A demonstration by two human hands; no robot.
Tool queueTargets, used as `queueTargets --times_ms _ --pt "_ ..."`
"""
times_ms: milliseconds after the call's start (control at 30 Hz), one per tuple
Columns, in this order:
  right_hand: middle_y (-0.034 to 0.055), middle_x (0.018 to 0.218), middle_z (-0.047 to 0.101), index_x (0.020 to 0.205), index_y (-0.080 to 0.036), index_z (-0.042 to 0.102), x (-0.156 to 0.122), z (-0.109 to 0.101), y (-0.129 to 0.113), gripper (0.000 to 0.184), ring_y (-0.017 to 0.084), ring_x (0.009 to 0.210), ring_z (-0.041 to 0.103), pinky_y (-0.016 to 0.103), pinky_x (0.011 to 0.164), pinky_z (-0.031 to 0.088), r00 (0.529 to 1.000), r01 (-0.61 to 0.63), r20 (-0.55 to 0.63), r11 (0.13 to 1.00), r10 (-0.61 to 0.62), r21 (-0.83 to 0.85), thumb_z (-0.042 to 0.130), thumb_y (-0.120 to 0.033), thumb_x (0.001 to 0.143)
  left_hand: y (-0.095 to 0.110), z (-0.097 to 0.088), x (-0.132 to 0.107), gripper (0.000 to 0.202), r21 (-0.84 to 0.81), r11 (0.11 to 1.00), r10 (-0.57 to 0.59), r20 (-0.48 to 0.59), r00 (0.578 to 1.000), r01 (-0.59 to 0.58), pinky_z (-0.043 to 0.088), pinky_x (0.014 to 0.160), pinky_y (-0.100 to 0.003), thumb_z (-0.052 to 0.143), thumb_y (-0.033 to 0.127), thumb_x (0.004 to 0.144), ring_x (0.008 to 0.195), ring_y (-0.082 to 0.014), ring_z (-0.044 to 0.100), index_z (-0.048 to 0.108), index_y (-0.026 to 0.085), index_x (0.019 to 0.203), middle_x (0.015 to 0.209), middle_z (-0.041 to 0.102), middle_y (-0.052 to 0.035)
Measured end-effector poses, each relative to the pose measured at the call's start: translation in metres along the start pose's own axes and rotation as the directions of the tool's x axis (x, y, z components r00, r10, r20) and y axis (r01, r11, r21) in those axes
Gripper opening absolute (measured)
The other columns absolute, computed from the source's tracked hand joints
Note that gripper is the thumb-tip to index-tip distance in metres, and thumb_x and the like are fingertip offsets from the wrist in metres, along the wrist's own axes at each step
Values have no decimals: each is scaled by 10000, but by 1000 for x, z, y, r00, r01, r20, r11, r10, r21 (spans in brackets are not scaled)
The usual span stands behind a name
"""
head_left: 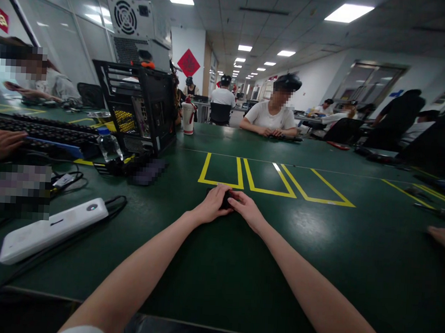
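In the middle of the green table, both of my hands meet at a small black object. Its kind cannot be told, as fingers cover most of it. My left hand curls over it from the left, fingers closed on its top and side. From the other side my right hand grips it, fingertips pressed against its right face. Just beyond the hands, yellow tape marks several open-topped outlines on the table.
A white handheld camera with a black cable lies at left. Behind it stand a water bottle, keyboards, an open computer case and a cup. A person sits opposite; another person's hand rests at the right edge.
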State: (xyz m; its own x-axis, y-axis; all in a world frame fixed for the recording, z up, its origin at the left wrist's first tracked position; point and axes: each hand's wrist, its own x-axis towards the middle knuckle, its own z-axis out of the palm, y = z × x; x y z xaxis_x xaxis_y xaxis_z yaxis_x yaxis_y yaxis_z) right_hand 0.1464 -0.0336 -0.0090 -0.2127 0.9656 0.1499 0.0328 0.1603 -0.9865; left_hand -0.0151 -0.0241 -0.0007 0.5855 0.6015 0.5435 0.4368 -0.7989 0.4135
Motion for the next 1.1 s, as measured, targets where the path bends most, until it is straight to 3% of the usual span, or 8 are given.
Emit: queueTargets --times_ms 200,433,733,967,1100 --pt "15 972 574 942 -244 508 -5 -2 -4 338 176 974 532 349 816 443 996 0 86 997 -6 78 660 -281 643 0 1 0 529 -2 1000 5 -2 1000 -5 364 925 -442 580 260 723 1081 -247 424 300 185 1166 1156 416 -111" --pt "16 940 576 904 -224 525 -3 3 1 271 160 943 522 346 842 414 997 68 -47 998 -67 9 616 -343 679 -1 2 -1 541 8 1000 -1 -1 1000 1 373 911 -457 590 282 715 1068 -255 435 307 190 1167 1150 418 -109" --pt "-2 913 561 939 -252 492 -8 -1 -3 385 156 896 552 362 832 436 997 10 75 996 -16 86 683 -238 605 -4 5 -2 540 33 999 11 -13 1000 -11 369 914 -437 587 238 706 1064 -249 428 307 178 1163 1140 416 -108" --pt "9 898 571 884 -221 515 -4 5 1 273 160 934 519 362 849 409 995 64 -80 998 -63 5 619 -353 668 -3 5 -1 535 25 1000 19 -21 1000 -18 375 906 -443 589 291 716 1061 -253 433 315 181 1162 1130 422 -107" --pt "30 966 560 909 -211 527 -3 4 1 270 168 975 502 364 867 395 998 38 -44 999 -39 -5 614 -317 676 -2 4 -1 531 26 1000 13 -13 1000 -13 376 911 -440 584 287 720 1060 -253 431 311 182 1163 1138 418 -104"
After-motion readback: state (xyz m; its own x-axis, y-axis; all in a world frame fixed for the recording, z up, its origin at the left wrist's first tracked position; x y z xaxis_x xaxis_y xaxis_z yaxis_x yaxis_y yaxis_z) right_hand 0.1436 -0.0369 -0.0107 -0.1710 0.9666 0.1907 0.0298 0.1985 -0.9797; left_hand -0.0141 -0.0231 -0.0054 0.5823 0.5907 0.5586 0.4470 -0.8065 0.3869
